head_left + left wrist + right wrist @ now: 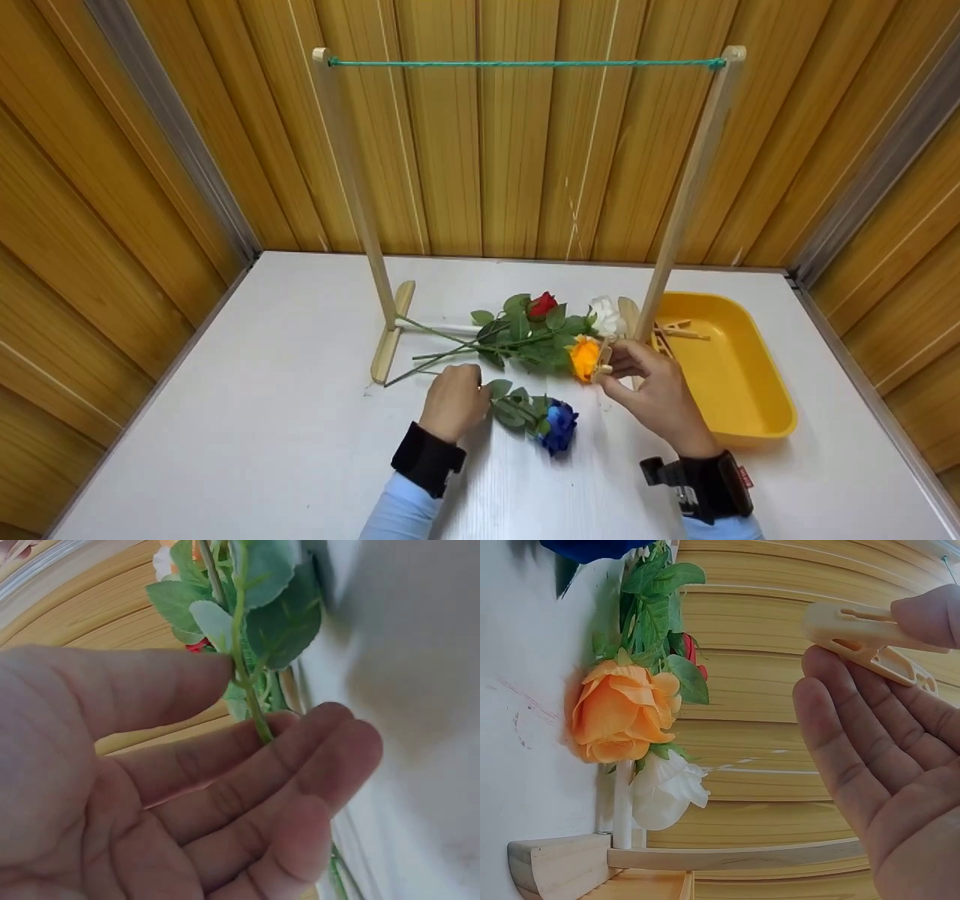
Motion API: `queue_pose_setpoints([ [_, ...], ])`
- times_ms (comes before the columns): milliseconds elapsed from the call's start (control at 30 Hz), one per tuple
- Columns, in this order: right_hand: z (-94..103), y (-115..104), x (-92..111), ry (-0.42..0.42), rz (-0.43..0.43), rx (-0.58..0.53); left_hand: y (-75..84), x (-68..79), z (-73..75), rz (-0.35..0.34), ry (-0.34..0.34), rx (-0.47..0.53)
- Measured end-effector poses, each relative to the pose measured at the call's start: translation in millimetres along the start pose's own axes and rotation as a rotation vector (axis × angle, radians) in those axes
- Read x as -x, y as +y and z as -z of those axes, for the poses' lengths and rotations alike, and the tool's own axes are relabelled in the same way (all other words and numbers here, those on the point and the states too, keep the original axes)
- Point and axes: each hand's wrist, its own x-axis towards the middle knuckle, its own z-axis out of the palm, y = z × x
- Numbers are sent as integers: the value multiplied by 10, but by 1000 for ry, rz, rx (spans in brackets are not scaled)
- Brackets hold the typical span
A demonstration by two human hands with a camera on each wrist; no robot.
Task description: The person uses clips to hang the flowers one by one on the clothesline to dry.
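R hand (651, 386) pinches peg (877, 631) nr tub (731, 379) w/ pegs (686, 334) inside.

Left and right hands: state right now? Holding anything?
Left hand: closed, pinching the blue rose by its stem.
Right hand: closed, holding a beige clothespin between thumb and fingers.

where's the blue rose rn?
In the head view, the blue rose is just right of centre in the lower half, its bloom to the right of the left hand and below the orange rose.
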Motion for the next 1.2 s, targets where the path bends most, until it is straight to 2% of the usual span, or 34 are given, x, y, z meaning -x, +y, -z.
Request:
queue_pose_setpoints([
  [167, 13, -2, 2, 8, -13, -8, 91, -12, 36, -56, 137, 65],
  [300, 29, -2, -8, 13, -14, -21, 167, -37, 32, -146, 229, 134],
  [533, 56, 1, -12, 34, -19, -47, 303, -68, -10, -263, 307, 240],
  [633, 66, -1, -4, 50, -30, -60, 367, -83, -14, -274, 282, 321],
  [800, 85, -11, 7, 67, -43, -101, 488, -104, -10, -244, 192, 433],
  [1033, 150, -20, -12, 84, -27, -133, 692, -204, 72, -268, 128, 475],
  [1200, 235, -50, -25, 99, -32, -151, 818, -323, 157, -329, 87, 454],
])
